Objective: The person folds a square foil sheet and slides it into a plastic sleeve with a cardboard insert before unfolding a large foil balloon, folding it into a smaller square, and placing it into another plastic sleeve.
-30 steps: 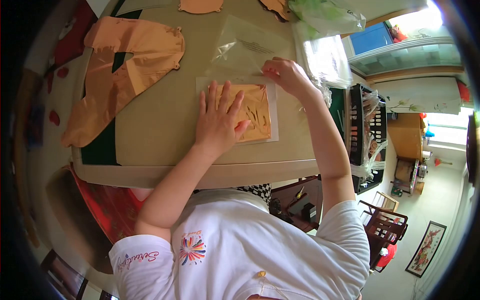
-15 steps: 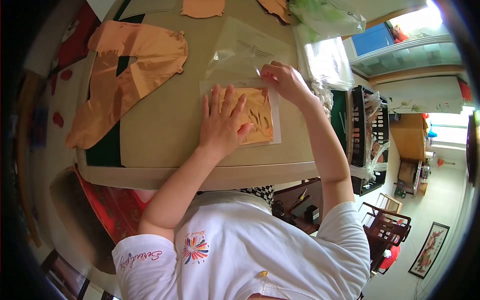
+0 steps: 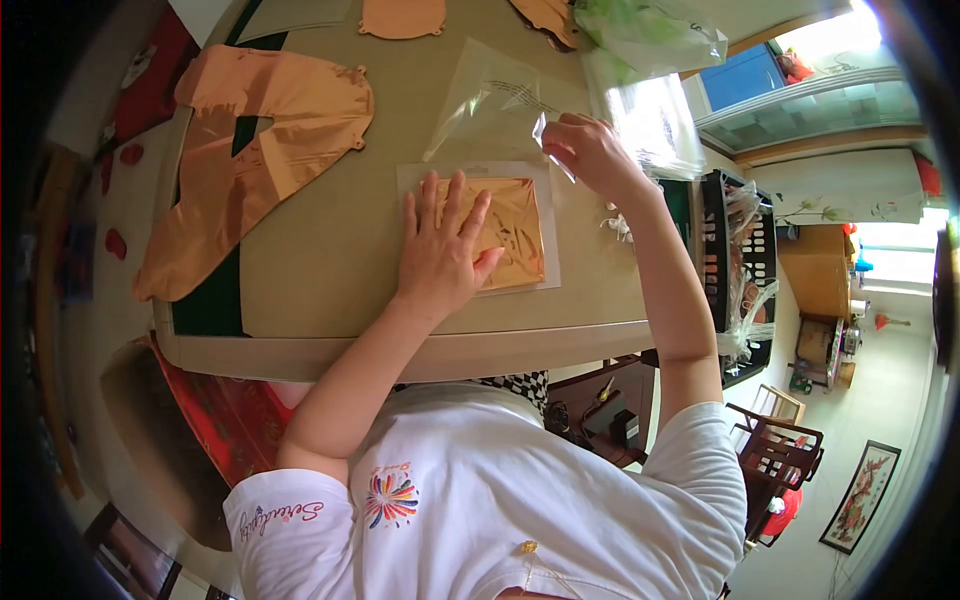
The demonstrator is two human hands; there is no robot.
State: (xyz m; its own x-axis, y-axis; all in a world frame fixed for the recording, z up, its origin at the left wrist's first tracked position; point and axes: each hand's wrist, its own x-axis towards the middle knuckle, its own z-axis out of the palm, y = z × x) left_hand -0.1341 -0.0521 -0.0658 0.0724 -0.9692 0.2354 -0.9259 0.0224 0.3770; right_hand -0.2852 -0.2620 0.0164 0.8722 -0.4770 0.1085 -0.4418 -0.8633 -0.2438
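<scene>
A folded rose-gold foil balloon (image 3: 518,240) lies on a pale card (image 3: 550,265) at the middle of the table. My left hand (image 3: 440,245) rests flat over its left half, fingers spread. Just beyond the card is a clear plastic bag (image 3: 490,95) with lines of small print. Between the thumb and fingers of my right hand (image 3: 595,155), the bag's near right edge is pinched and raised, with a bright strip of plastic standing up beside the fingertips.
A large unfolded rose-gold foil balloon (image 3: 300,110) covers the table's left side. More foil pieces (image 3: 403,18) lie at the far edge. Clear bags (image 3: 650,115) are stacked at the right, near small white scraps (image 3: 618,228). A black crate (image 3: 735,270) stands beyond the table's right edge.
My right hand has shifted right and slightly toward me, lifting the bag's edge. The bag's near edge has pulled away from the card. My left hand has stayed in place.
</scene>
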